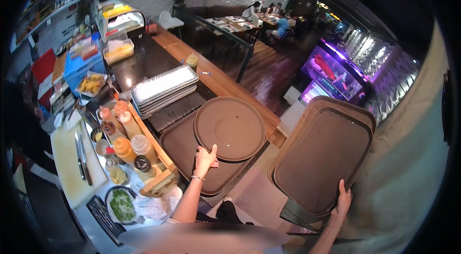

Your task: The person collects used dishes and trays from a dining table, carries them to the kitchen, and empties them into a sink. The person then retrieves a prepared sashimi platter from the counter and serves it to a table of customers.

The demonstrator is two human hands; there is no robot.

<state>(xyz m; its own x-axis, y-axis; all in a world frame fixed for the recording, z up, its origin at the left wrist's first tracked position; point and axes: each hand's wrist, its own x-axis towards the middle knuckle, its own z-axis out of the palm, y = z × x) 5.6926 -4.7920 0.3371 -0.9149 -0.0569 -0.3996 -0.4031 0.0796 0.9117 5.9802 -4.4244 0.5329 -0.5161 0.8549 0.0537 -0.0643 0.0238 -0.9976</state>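
Note:
My left hand (206,160), with a bracelet at the wrist, grips the near rim of a round brown serving tray (230,128), thumb on top. Another rim shows beneath that tray, and both lie over a larger rectangular brown tray (180,146) on the counter. At the right, my right hand (343,200) holds the lower right edge of rectangular brown trays (324,157), overlapping and tilted beside the counter. The right thumb lies along the rim; its other fingers are mostly hidden.
Stacked metal trays (165,85) stand beyond the round tray. Sauce bottles (124,149) fill a wooden crate (162,182) at the left. Knives (83,160) lie on a cutting board (61,160). A bowl of chopped greens (122,205) sits near the front edge. People (279,25) sit at far tables.

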